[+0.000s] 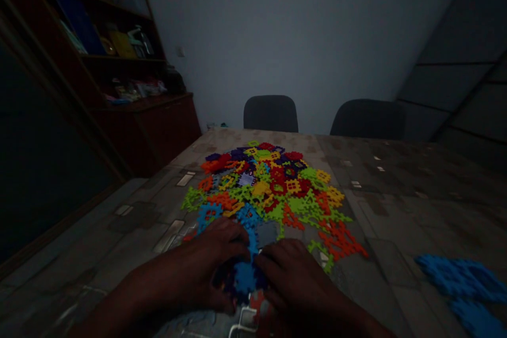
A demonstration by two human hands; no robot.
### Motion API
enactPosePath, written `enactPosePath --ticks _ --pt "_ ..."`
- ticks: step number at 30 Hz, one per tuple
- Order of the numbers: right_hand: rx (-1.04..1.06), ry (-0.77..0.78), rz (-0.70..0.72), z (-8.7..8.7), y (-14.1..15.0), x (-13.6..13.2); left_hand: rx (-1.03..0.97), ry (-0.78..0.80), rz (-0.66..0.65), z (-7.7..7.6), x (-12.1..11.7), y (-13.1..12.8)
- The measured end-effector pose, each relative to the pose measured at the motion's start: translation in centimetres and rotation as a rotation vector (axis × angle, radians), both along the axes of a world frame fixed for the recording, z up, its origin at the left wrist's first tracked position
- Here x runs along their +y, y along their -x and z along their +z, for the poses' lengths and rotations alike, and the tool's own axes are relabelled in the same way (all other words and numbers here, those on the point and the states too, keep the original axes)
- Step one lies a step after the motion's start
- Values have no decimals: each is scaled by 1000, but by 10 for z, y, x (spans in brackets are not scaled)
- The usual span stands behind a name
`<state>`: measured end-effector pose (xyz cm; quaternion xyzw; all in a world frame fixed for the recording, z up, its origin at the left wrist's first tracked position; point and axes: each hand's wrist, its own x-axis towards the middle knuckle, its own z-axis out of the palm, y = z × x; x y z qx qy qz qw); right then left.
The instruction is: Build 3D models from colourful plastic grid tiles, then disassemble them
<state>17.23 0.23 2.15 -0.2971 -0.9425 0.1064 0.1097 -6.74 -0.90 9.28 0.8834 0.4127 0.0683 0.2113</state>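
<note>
Between my two hands, close to the near side of the table, is a blue interlocking plastic piece [244, 278] with dark purple pieces [226, 274] around it. My left hand [216, 259] grips this cluster from the left, fingers curled over its far edge and thumb at the near edge. From the right, my right hand [291, 272] presses its bent fingers onto the cluster's side. Just beyond my fingers lie more blue pieces [249, 215], at the near end of a large heap of notched pieces [277, 187] in red, yellow, green, orange and purple.
Several blue pieces [463, 277] lie apart at the right. The table [380, 222] has a tile-patterned cover. Two dark chairs [270, 113] stand behind it, against a pale wall. A wooden shelf cabinet [158, 111] with bags and boxes is at the left.
</note>
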Motion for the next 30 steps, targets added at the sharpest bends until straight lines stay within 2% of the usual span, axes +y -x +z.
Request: enactPosePath --ticks 4,11,13,16,21,26,30 --pt "-89 59 -89 17 -9 8 57 2 34 -2 -6 -12" --pt "-166 -12 -312 28 -28 21 15 -129 -7 -16 8 -13" --pt "-120 -5 -317 29 -29 21 0 -148 22 -14 11 -10" --pt "-26 4 -248 28 -25 17 -12 -152 63 -10 10 -9" --pt "-66 21 -155 29 -18 13 35 -77 5 -11 1 -19" --pt "-141 24 -242 37 -21 17 46 -180 11 -22 -1 -27" --pt "-95 15 -272 37 -23 19 21 -198 -6 -21 0 -28"
